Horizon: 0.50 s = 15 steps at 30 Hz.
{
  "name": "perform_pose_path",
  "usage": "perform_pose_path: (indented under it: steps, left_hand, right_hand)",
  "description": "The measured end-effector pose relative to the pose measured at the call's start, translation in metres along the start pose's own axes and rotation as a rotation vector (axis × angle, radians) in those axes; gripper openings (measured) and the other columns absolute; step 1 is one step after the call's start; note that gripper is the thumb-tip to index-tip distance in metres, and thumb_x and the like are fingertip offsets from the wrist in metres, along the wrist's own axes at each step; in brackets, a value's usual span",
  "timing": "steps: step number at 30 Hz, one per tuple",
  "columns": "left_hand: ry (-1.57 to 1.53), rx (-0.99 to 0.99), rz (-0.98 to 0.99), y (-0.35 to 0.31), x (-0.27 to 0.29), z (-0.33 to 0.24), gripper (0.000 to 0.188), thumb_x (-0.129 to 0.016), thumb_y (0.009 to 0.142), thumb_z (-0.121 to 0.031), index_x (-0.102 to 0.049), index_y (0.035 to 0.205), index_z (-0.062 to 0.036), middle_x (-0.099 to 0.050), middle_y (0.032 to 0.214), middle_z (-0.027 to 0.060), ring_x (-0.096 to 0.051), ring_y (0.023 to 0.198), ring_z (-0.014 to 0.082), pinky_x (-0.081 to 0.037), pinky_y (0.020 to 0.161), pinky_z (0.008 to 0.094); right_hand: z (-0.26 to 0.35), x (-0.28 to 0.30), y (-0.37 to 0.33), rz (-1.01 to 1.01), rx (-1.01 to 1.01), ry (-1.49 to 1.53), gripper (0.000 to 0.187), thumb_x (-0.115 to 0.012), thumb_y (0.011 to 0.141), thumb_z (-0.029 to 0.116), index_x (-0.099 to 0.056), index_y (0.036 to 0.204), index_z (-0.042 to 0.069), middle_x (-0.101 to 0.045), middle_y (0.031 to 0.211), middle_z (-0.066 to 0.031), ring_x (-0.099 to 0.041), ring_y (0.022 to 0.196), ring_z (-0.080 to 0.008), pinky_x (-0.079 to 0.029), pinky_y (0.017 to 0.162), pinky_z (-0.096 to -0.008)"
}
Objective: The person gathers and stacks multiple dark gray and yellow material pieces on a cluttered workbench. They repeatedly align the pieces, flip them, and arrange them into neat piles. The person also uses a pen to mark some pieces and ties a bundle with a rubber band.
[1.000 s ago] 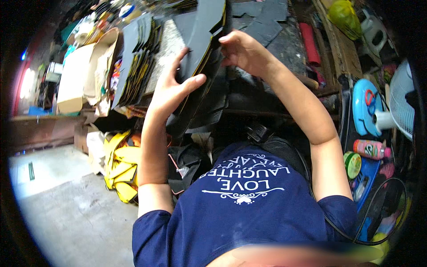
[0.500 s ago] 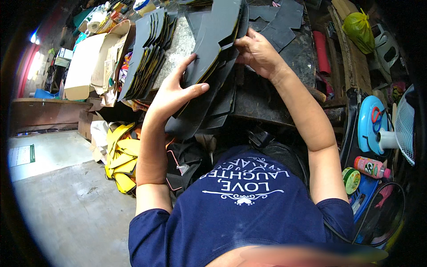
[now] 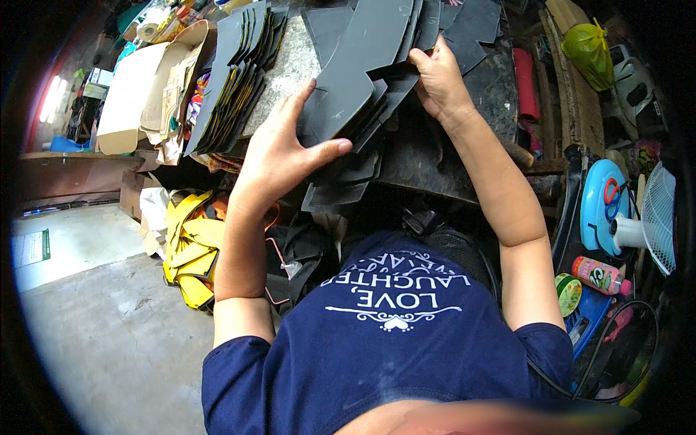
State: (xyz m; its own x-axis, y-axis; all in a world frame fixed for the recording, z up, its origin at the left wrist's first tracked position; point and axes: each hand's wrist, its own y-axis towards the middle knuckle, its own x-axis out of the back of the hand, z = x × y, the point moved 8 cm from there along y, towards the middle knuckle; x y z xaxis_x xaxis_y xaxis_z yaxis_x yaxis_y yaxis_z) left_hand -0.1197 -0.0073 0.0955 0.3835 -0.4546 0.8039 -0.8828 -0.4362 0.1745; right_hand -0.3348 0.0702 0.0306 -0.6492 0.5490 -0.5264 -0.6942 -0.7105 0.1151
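Observation:
Between my two hands is a stack of dark grey cut sheets (image 3: 355, 69), notched along the edge and tilted over the bench. My left hand (image 3: 290, 141) grips its near left edge, thumb on the near corner and fingers along the left side; some fingertips are hidden beneath. My right hand (image 3: 438, 80) is closed on the stack's right edge, where the sheets fan apart a little. Under the stack, more dark sheets (image 3: 337, 194) stick out over the bench's front edge. To the left stands another pile of dark cut pieces (image 3: 232, 90) with yellowish edges.
More flat dark pieces (image 3: 467, 36) lie on the black bench (image 3: 428, 163) at the back right. A cardboard box (image 3: 134, 101) is at the far left, with yellow pieces (image 3: 196, 246) below it. On the right are a fan (image 3: 652, 217), a pink bottle (image 3: 602, 275) and a red roll (image 3: 525, 83).
The stack has shifted right and its sheets lie more evenly together. My right hand has moved slightly right along its edge. The long sheet hanging near my left wrist has swung up into the stack.

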Motion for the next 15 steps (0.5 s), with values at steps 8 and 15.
perform_pose_path:
  steps: [8,15]
  left_hand:
    - [0.021,0.025,0.009,0.003,-0.012,-0.014,0.102,-0.085,0.065,-0.03,-0.033,0.148,-0.0033,-0.047,0.138,0.0248,-0.049,0.127,0.0362,-0.037,0.109,0.0405]
    - [-0.159,0.056,-0.055,0.008,-0.006,-0.001,0.093,-0.078,0.065,-0.023,-0.037,0.146,-0.0037,-0.055,0.128,0.0236,-0.052,0.121,0.0316,-0.038,0.105,0.0379]
  right_hand:
    - [-0.003,-0.011,-0.009,0.063,-0.024,0.117,0.04,-0.051,0.091,-0.005,-0.045,0.129,0.004,-0.062,0.118,-0.0111,-0.062,0.107,-0.0231,-0.052,0.094,-0.04]
    - [-0.008,-0.016,-0.015,0.104,-0.136,0.133,0.031,-0.044,0.104,0.024,-0.047,0.13,0.008,-0.061,0.12,-0.0071,-0.062,0.106,-0.0222,-0.054,0.089,-0.039]
